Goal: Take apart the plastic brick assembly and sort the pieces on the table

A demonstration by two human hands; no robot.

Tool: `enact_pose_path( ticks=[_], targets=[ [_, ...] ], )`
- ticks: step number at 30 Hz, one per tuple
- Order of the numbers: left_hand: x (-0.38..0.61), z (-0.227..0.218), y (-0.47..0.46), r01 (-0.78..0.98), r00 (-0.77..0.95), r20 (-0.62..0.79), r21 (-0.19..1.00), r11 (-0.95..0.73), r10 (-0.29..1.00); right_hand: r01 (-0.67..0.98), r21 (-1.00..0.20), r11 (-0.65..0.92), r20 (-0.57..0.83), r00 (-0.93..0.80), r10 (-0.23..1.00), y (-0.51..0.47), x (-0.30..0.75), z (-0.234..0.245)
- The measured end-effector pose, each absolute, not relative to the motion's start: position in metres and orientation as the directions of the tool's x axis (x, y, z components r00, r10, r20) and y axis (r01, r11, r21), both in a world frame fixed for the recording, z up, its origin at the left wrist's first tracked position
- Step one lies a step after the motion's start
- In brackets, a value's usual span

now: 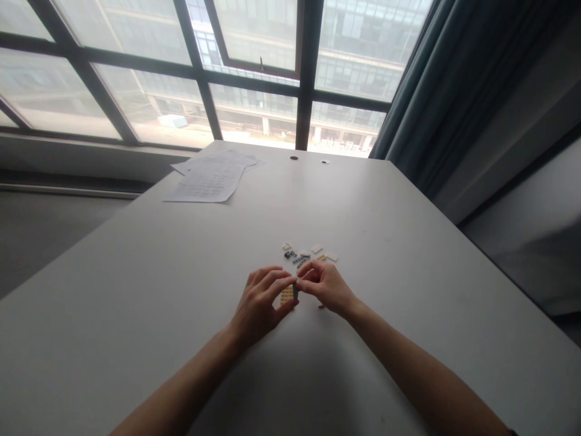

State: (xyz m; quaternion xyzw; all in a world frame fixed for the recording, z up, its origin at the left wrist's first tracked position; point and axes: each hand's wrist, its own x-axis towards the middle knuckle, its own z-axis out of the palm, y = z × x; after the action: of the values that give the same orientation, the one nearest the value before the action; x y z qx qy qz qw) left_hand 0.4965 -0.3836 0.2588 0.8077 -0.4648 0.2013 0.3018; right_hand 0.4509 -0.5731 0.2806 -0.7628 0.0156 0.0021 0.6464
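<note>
A small tan studded toy-brick plate (287, 294) with a grey brick piece (295, 292) at its right side is between my hands. My left hand (261, 297) grips this piece between thumb and fingers, its index finger reaching over the top. My right hand (325, 286) is closed in a pinch at the upper end of the grey piece; what its fingertips hold is hidden. Just beyond the hands lie several loose bricks: white flat pieces (331, 257), dark pieces (289, 255), grey studded strips (300, 260) and a tan piece (322, 258) partly behind my right fingers.
The bricks lie on a large white table (218, 242). Printed paper sheets (209, 178) spread at its far left. A dark round spot (294, 158) and a small white item (325, 161) are near the far edge, before the windows. A dark curtain (436, 91) hangs at right.
</note>
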Motion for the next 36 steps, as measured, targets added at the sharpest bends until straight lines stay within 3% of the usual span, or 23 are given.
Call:
enact_pose_path(
  ticks=[5,9,16,24,30,36],
  targets=[
    [0.498,0.257,-0.383,-0.86,0.506,0.602,0.295,-0.417,-0.618,0.021,-0.976,-0.217,0.053,0.989,-0.141,-0.593,0.446,0.277],
    [0.499,0.256,-0.383,-0.851,0.521,0.589,0.298,-0.433,-0.617,-0.003,-0.903,-0.429,0.092,0.975,-0.2,-0.613,0.434,0.273],
    [0.497,0.257,-0.387,-0.842,0.535,0.547,0.29,-0.454,-0.644,0.1,-0.661,-0.743,0.19,0.981,-0.038,-0.62,0.405,0.261],
    [0.492,0.268,-0.396,-0.828,0.56,0.404,0.263,-0.495,-0.723,0.164,-0.55,-0.819,0.224,0.973,0.044,-0.611,0.398,0.254],
    [0.487,0.266,-0.406,-0.826,0.561,0.298,0.265,-0.497,-0.772,0.174,-0.54,-0.823,0.238,0.97,0.049,-0.608,0.397,0.254],
    [0.484,0.262,-0.41,-0.827,0.56,0.293,0.262,-0.498,-0.775,0.182,-0.54,-0.822,0.244,0.968,0.055,-0.605,0.396,0.251]
  ],
)
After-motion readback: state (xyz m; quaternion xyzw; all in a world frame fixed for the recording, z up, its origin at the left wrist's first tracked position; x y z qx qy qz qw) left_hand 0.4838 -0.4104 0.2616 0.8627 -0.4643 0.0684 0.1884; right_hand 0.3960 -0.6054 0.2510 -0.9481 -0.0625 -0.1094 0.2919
